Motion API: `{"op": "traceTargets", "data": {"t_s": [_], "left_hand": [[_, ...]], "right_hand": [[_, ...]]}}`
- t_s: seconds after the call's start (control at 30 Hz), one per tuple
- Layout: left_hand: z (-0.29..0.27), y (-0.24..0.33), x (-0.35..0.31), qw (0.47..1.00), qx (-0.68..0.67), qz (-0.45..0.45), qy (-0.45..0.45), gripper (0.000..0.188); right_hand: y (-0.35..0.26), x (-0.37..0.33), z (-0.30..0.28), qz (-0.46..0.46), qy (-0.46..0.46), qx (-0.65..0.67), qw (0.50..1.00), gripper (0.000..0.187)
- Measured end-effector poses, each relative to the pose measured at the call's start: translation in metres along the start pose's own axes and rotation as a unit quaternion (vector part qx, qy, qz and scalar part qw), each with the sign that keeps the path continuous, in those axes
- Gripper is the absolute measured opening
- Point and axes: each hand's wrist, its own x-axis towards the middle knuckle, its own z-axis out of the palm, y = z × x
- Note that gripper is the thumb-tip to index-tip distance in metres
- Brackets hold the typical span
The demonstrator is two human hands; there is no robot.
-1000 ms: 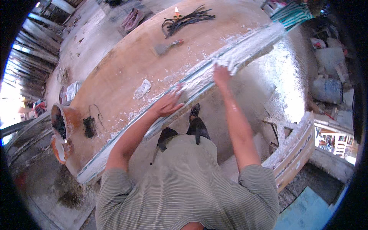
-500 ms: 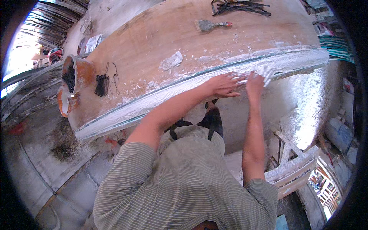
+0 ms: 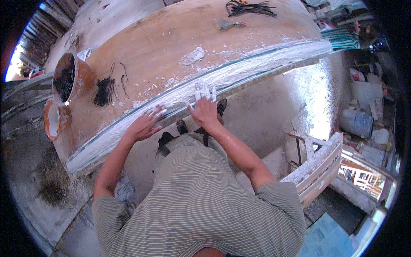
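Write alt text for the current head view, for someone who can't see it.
The white-smeared right hand and the left hand are over a white band along the near edge of a brown table. Beyond the band lie a brush and black strips; at the table's left end are two orange pots and a black bundle.
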Motion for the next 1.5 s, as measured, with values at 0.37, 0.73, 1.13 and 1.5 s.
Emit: {"op": "traceTargets", "data": {"t_s": [0.37,0.73,1.13,1.5], "left_hand": [[-0.015,-0.018,-0.006,1.0,0.014,0.025,0.01,0.066],[-0.031,0.006,0.104,0.995,-0.006,0.095,0.028,0.068],[-0.055,0.115,0.362,0.977,-0.035,0.17,0.122,0.072],[-0.07,0.114,0.337,0.962,0.111,0.247,0.027,0.072]], "right_hand": [[0.133,0.04,-0.036,0.168,0.114,-0.194,0.96,0.062],[0.08,0.069,-0.006,0.165,0.174,-0.202,0.95,0.067],[0.326,0.073,-0.099,0.315,0.05,-0.027,0.947,0.046],[0.201,0.019,-0.055,0.154,0.19,0.038,0.969,0.064]]}}
